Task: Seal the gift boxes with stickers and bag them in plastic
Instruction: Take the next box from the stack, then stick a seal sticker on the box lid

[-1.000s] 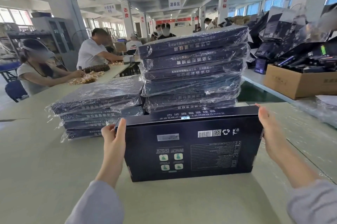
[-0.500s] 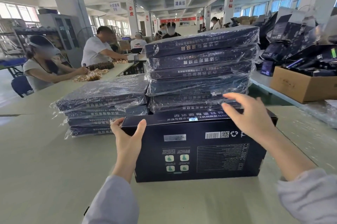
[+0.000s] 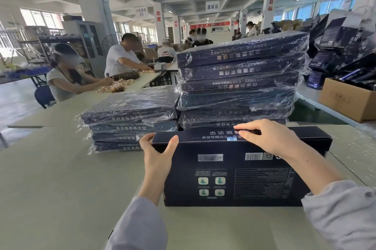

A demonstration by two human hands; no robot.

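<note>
Gift box [image 3: 234, 178] stands on its long edge near the bench's [image 3: 50, 178] front edge, before the tall stack of bagged boxes [image 3: 240, 78]; a lower stack [image 3: 130, 115] lies left. Our right hand [image 3: 270, 137] has come from the box's right end onto its top, fingers bent beside the sticker [image 3: 231, 139]; whether they pinch we cannot tell. Our left hand [image 3: 158, 152] still grips the top left corner.

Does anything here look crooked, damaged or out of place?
Nothing is damaged or spilled. Only the tall stack of bagged boxes looks untidy: its boxes are not squared up and the plastic hangs loose at the ends.
</note>
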